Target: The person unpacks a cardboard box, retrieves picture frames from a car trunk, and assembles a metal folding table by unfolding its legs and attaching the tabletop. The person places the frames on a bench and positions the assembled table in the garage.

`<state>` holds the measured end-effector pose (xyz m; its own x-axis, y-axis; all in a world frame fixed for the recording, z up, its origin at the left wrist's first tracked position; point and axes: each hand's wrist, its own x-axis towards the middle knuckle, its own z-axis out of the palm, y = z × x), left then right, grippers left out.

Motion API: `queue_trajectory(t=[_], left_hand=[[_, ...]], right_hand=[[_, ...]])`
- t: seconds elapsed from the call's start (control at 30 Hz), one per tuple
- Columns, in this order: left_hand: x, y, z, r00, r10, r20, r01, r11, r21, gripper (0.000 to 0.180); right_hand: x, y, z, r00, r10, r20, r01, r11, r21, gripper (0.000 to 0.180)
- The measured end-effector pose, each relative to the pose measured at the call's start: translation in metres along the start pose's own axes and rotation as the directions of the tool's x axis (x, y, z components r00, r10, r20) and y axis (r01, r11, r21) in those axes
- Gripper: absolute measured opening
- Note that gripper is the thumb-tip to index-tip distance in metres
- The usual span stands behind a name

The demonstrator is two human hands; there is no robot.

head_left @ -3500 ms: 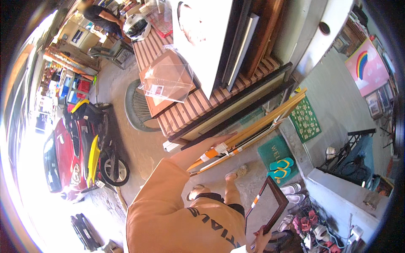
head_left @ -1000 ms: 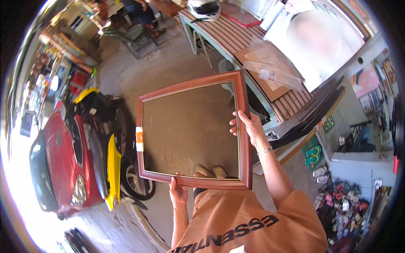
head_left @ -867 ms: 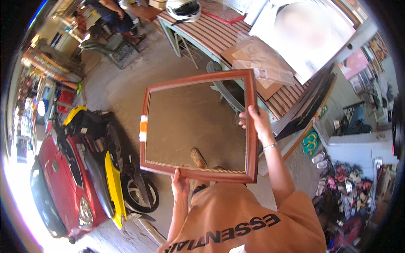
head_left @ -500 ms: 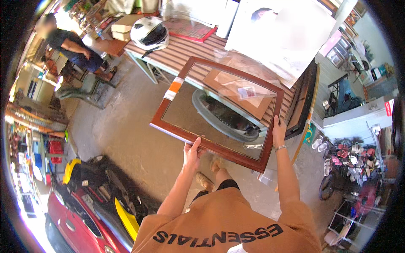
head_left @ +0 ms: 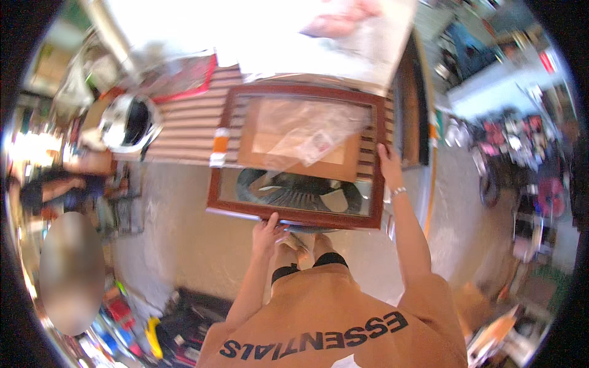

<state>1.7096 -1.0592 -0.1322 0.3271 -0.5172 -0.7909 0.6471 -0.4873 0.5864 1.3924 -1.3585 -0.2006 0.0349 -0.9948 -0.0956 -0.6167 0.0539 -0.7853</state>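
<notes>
A brown wooden picture frame [head_left: 319, 219] with a clear pane is held level in front of me, its far part over a slatted table [head_left: 187, 126]. My left hand [head_left: 267, 234] grips the near rail, thumb on top. Around the right rail near its middle, my right hand [head_left: 390, 164] is closed. White and orange tape [head_left: 219, 147] wraps the left rail. Through the pane I see a brown cardboard-like rectangle [head_left: 248, 138] with clear plastic over it, on the table. Lower down, a dark oval tub [head_left: 248, 184] also shows through it.
On the table's left lie a white helmet [head_left: 129, 122] and a red-edged flat sheet [head_left: 184, 76]. A large white board [head_left: 257, 37] stands at the back. A dark framed panel [head_left: 412, 104] leans at the right end. Shoes [head_left: 515, 138] crowd the far right; a motorcycle [head_left: 190, 325] stands lower left.
My view has turned right, so the table now lies straight across. The picture frame has levelled out and sits over the table's near edge. Both hands keep their hold.
</notes>
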Motion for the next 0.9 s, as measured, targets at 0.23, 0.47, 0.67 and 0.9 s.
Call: queue_trajectory(t=[0.23,0.47,0.67,0.9], left_hand=[[0.024,0.049,-0.029,0.915,-0.328,0.234,0.246,0.915,0.321,0.076],[0.075,0.070,-0.046,0.891,-0.443,0.099,0.340,0.797,0.500,0.067],[0.079,0.050,-0.031,0.933,-0.320,0.164,0.115,0.698,0.706,0.062],[0.020,-0.045,0.009,0.835,-0.484,0.263,-0.039,0.425,0.905,0.061]], right_hand=[[-0.047,-0.032,0.009,0.978,0.174,-0.113,-0.167,0.984,0.067,0.023],[-0.261,-0.111,-0.046,0.940,0.186,-0.286,-0.200,0.980,-0.020,0.043],[-0.540,-0.083,-0.055,0.764,0.520,-0.383,-0.550,0.834,0.035,0.035],[-0.754,-0.065,-0.044,0.171,0.790,-0.589,-0.698,0.519,0.493,0.029]])
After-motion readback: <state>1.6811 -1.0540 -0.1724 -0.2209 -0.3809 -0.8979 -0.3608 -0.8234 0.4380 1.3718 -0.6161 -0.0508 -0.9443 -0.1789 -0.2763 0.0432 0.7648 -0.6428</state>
